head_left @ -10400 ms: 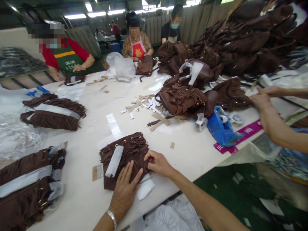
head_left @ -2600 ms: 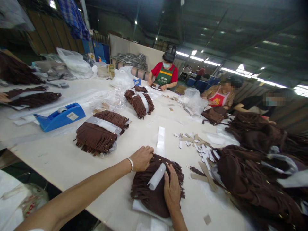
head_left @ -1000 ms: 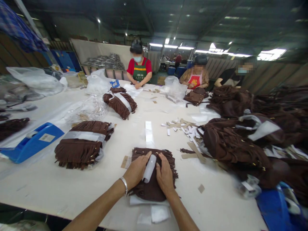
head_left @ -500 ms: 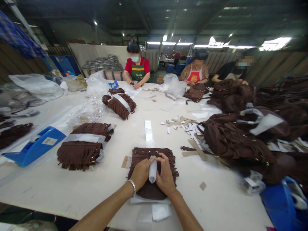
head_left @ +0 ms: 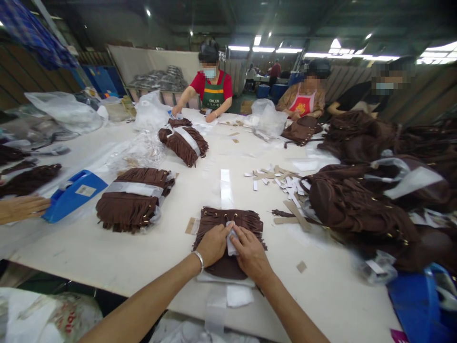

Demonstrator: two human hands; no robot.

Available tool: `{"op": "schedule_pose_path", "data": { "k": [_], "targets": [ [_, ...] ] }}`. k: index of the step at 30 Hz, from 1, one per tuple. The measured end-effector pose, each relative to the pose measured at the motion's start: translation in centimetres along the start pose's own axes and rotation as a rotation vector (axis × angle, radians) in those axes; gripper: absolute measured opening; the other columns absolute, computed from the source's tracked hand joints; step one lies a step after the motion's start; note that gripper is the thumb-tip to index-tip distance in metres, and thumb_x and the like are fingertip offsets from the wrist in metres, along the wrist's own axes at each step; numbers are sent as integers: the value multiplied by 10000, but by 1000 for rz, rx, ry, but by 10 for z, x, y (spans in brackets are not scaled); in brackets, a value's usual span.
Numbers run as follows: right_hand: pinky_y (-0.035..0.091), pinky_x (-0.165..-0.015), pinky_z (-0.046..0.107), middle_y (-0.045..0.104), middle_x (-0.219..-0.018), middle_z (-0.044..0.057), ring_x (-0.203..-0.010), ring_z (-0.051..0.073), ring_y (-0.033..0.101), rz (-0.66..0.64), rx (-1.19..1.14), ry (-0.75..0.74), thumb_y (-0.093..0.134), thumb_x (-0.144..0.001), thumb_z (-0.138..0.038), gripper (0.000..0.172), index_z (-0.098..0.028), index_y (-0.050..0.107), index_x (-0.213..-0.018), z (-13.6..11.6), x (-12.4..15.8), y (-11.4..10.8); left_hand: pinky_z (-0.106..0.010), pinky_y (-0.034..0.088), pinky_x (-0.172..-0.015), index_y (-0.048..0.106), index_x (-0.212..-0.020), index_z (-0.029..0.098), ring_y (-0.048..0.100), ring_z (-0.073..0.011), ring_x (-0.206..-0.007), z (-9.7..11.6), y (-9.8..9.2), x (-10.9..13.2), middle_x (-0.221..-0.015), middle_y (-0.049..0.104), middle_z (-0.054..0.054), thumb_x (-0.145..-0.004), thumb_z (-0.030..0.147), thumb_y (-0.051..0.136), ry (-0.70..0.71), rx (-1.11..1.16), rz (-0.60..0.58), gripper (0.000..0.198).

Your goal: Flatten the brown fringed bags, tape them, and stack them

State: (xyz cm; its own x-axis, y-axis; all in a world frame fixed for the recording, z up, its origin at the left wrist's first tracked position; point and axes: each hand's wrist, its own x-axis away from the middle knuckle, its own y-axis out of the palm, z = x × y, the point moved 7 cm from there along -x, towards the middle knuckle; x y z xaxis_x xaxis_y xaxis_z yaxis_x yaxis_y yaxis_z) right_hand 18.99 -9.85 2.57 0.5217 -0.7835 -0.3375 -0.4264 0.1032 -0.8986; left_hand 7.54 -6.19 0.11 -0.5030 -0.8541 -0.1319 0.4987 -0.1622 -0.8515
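My left hand and right hand are gripping the white wrap between bent fingers, against the middle of the brown bag, probably so that it is sitting snug there. The bag is lying flat on a pale sheet on the tabletop right before me, apparently leaving the wrap within reach of both hands. A shiny strip is poking out past its far edge, perhaps as a band, but the bag is hiding whether it is running underneath.

One bag sits near-middle on the table, another bag left, tape dispenser further left, scraps right, bag heap past those.
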Motion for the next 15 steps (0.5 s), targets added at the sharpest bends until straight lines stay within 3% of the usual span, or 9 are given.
{"op": "schedule_pose_path", "data": {
  "k": [4,8,15],
  "targets": [
    [346,-1112,527,401,-1510,107,-1340,305,400,-15,6,1,496,-761,-100,554,-182,574,-1304,-3,3,3,-324,469,-993,324,-1469,202,554,-170,-1046,0,-7,3,-1115,579,-76,-947,125,366,53,33,1,530],
    [328,-1128,509,334,-1547,102,-1379,297,361,-52,24,26,489,-769,-108,605,-170,516,-1370,-6,9,3,-334,480,-978,345,-1459,222,561,-170,-1036,0,-10,3,-1108,579,-69,-997,216,335,49,42,24,462],
    [252,-1149,527,314,-1549,139,-1401,307,336,-161,111,75,491,-907,-320,617,-151,360,-1486,-16,18,3,-323,499,-946,390,-1435,254,572,-165,-1012,0,-11,4,-1121,514,-64,-1001,240,327,23,36,66,439]
  ]
}}
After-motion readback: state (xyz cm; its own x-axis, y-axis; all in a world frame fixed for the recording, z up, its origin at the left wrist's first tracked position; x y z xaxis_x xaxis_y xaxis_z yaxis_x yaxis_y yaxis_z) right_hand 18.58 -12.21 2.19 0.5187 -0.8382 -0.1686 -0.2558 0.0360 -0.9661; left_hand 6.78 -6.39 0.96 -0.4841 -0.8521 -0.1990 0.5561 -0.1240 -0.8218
